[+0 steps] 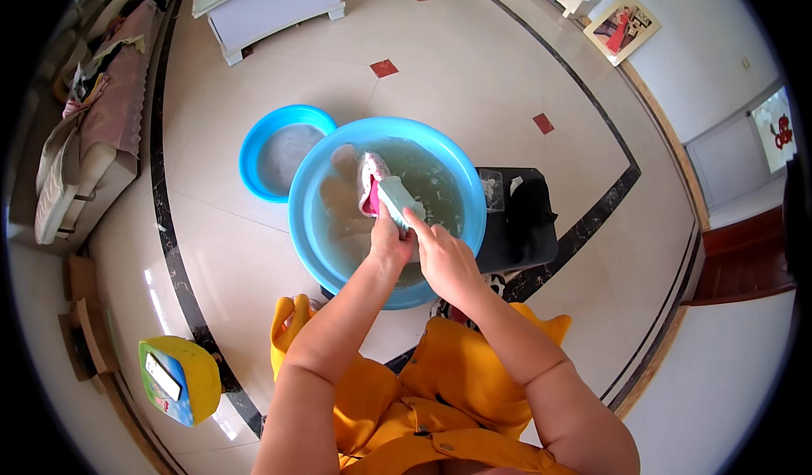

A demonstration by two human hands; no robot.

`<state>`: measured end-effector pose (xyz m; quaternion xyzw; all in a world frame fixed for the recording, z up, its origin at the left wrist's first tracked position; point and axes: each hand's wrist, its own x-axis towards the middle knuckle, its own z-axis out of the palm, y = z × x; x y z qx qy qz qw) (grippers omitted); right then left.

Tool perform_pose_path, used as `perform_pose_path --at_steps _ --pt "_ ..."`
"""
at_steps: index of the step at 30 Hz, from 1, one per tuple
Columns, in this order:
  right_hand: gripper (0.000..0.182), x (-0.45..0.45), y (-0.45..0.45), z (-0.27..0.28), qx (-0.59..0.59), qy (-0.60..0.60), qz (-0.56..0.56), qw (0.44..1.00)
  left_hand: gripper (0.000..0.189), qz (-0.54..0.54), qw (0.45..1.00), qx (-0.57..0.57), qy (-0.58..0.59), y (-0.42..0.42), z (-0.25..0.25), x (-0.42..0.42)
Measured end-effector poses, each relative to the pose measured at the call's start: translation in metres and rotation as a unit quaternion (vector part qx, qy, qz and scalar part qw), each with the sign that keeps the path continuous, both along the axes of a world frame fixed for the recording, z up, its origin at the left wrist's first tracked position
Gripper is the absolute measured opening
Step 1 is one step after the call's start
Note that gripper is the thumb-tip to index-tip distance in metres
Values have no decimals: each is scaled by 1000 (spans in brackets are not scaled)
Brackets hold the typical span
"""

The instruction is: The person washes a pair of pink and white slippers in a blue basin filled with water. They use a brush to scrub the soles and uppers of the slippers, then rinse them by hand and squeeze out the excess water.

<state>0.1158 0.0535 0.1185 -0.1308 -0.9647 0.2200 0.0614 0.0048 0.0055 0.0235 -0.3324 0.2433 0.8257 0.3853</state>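
Over the large blue basin (299,240), my left hand (389,240) grips a pink-lined, pale patterned fabric item (370,167), possibly a shoe. A pale mint-green block (398,194), perhaps a brush, lies against the item's right side. My right hand (444,259) has its index finger extended along the lower end of that block and the other fingers curled; its thumb is hidden. Both hands meet near the basin's middle, just above cloudy grey-green water (438,189) with foam bits. Pale shapes (339,196) lie under the water on the left, too blurred to name.
A smaller blue basin (248,158) of cloudy water stands at the far left. Right of the large basin, a black low stool (533,253) bears a clear plastic box (491,191) and a dark item (531,205). A phone (163,376) lies on a yellow stool (203,373).
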Motion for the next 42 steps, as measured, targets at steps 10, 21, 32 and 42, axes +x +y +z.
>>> perform_pose_path --at_steps 10,21,32,42 --pt "51 -33 12 -20 5 -10 -48 999 26 -85 994 -63 19 -15 7 2" --pt "53 -2 -3 5 -76 -3 0 997 34 -40 999 -21 26 -9 9 -11" --pt "57 24 -12 15 -20 18 15 1000 35 -62 995 65 33 -12 11 -23" --pt "55 -1 2 -14 -10 20 -17 1000 27 -43 998 29 34 -16 -27 -9"
